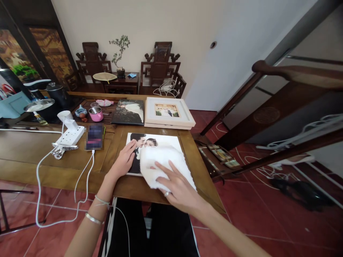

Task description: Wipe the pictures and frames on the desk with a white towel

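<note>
A large photo print [160, 140] of a couple lies flat on the wooden table [40, 157] in front of me. My left hand [123, 161] rests flat on its left edge, fingers spread. A white fluffy cloth [160, 160] covers the lower right of the print. My right hand [178, 187] presses on the cloth with fingers extended, a ring on one finger.
Further back lie a dark photo album [128, 112] and a white framed picture [167, 112]. To the left are a phone [94, 137] on a charging cable, a white power strip [70, 135], a pink cup [95, 114] and tea ware. Carved wooden chairs [160, 67] stand behind.
</note>
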A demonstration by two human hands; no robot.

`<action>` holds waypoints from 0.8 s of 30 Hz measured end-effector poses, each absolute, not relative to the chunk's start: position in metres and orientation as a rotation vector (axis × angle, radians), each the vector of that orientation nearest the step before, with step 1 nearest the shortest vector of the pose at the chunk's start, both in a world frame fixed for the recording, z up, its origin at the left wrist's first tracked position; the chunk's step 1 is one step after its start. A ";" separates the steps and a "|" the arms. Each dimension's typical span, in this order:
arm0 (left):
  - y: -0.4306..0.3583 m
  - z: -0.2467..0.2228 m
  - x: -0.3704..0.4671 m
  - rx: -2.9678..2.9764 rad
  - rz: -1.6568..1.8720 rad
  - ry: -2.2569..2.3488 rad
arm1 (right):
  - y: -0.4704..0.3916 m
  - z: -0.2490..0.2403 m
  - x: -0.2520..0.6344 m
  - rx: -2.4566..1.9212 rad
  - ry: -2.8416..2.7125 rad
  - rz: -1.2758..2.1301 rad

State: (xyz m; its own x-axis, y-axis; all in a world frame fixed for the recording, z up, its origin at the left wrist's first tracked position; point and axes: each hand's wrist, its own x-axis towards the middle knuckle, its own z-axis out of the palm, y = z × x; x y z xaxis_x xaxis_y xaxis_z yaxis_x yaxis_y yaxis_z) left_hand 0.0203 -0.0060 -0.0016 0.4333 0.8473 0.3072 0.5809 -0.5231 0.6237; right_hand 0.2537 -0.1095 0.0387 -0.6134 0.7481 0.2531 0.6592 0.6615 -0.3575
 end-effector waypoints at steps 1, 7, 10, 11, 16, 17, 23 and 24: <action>-0.006 -0.002 0.020 2.264 0.843 1.208 | -0.100 0.038 0.255 -1.127 -2.493 0.298; -0.006 0.000 0.021 2.261 0.839 1.221 | -0.023 0.032 0.265 -1.283 -2.441 0.177; -0.007 0.000 0.021 2.263 0.831 1.222 | 0.000 0.032 0.263 -1.357 -2.411 0.155; -0.007 0.000 0.021 2.262 0.831 1.222 | 0.002 0.032 0.261 -1.376 -2.405 0.148; -0.006 0.000 0.020 2.252 0.836 1.224 | -0.041 0.033 0.247 -1.316 -2.441 0.174; -0.006 0.000 0.020 2.250 0.839 1.221 | -0.056 0.034 0.245 -1.275 -2.458 0.201; -0.006 0.000 0.020 2.263 0.846 1.205 | -0.124 0.038 0.242 -1.040 -2.546 0.323; -0.006 0.000 0.020 2.265 0.851 1.201 | -0.125 0.039 0.244 -1.017 -2.553 0.333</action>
